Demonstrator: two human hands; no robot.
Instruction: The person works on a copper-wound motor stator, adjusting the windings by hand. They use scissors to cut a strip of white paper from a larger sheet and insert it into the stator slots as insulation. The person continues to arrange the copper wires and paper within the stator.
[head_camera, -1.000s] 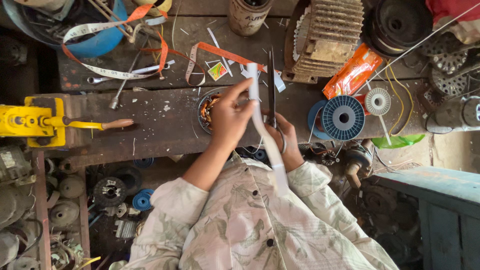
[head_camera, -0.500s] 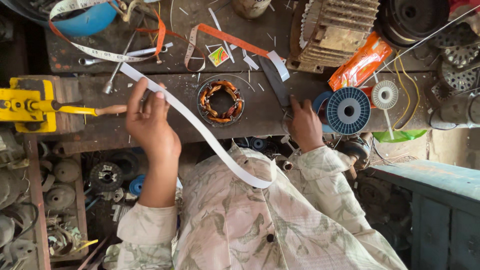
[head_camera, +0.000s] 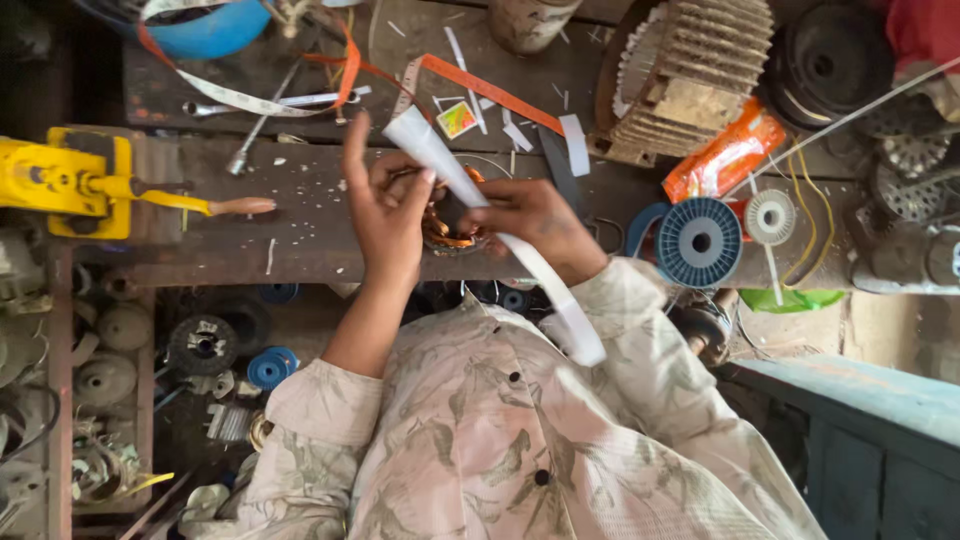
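Observation:
A long white paper strip (head_camera: 520, 262) runs from above the bench down to my chest. My left hand (head_camera: 385, 222) pinches its upper end between thumb and fingers. My right hand (head_camera: 535, 222) grips the strip lower down, right beside the left. Both hands are over a small round motor stator with copper windings (head_camera: 447, 236), which lies on the dark wooden bench (head_camera: 300, 210) and is mostly hidden by them.
A yellow hand tool with a wooden handle (head_camera: 90, 185) sits at the left. A blue wire spool (head_camera: 698, 242), a white spool (head_camera: 770, 217), an orange packet (head_camera: 725, 155) and a finned metal motor housing (head_camera: 690, 75) lie at the right. Motor parts fill the shelf below left.
My left hand swung in from the left, carrying the strip's end to the stator. My right hand moved left from the bench edge onto the strip; both hands now meet over the stator.

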